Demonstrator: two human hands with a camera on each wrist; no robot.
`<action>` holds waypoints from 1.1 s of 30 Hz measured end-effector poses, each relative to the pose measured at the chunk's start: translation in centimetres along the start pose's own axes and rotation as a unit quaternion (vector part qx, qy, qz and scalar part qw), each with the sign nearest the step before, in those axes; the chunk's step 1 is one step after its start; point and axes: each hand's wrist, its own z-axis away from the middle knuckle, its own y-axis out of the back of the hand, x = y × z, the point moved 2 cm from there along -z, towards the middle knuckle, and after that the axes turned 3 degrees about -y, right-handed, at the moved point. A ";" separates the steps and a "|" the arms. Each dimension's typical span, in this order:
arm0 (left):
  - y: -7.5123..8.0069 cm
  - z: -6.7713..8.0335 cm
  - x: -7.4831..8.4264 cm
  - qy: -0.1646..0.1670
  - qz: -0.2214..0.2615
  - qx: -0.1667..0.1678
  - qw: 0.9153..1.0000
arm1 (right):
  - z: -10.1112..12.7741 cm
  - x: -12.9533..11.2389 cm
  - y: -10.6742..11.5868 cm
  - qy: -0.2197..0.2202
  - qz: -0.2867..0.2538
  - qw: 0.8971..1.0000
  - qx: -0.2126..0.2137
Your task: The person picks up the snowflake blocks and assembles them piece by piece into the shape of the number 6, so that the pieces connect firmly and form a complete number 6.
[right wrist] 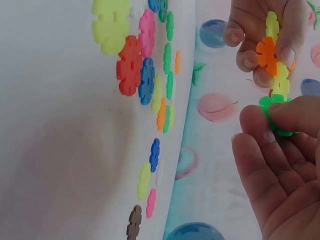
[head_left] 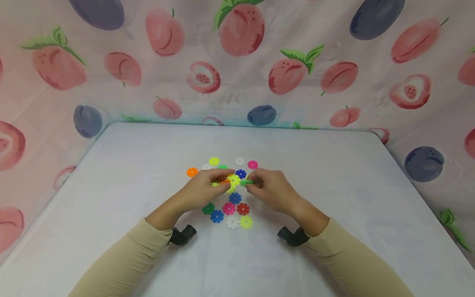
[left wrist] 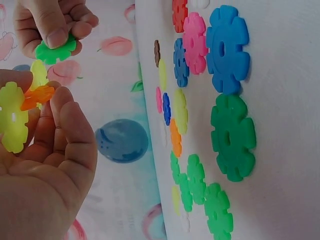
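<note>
My left hand (head_left: 200, 189) holds a small assembly of notched plastic discs above the table. It has yellow discs (left wrist: 14, 117) and an orange disc (right wrist: 267, 54) slotted in at an angle to them. The fingers and thumb pinch it around the orange piece. Close by on the right, my right hand (head_left: 272, 190) pinches a green notched disc (left wrist: 56, 51) between thumb and fingers. From the right wrist, this green disc overlaps the lower end of a yellow disc (right wrist: 281, 82); whether they touch, I cannot tell.
Loose notched discs lie under and around the hands, among them a red disc (head_left: 243, 209), a white disc (head_left: 232, 222), an orange disc (head_left: 191, 172) and a blue disc (left wrist: 227, 50). The white table (head_left: 334, 165) meets a fruit-print cloth (head_left: 308, 24) behind. Black curved pieces (head_left: 183, 235) sit at both wrists.
</note>
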 end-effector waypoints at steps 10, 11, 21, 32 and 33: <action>0.0 -0.1 0.1 0.002 -0.003 0.006 1.000 | 0.0 -0.4 -0.1 0.009 0.005 1.000 0.022; -0.1 -0.1 0.1 0.006 -0.003 0.007 1.000 | 0.0 -0.4 -0.1 0.006 0.004 1.000 0.025; -0.3 -0.2 0.0 0.006 -0.008 0.018 1.000 | 0.1 -0.5 -0.2 0.031 -0.006 0.997 0.067; -0.5 -0.1 0.3 -0.001 -0.037 0.021 0.999 | 0.2 -1.0 -0.4 0.042 0.020 0.996 0.071; -0.5 -0.1 0.4 -0.002 -0.040 0.020 0.999 | 0.2 -1.0 -0.5 0.043 0.022 0.996 0.070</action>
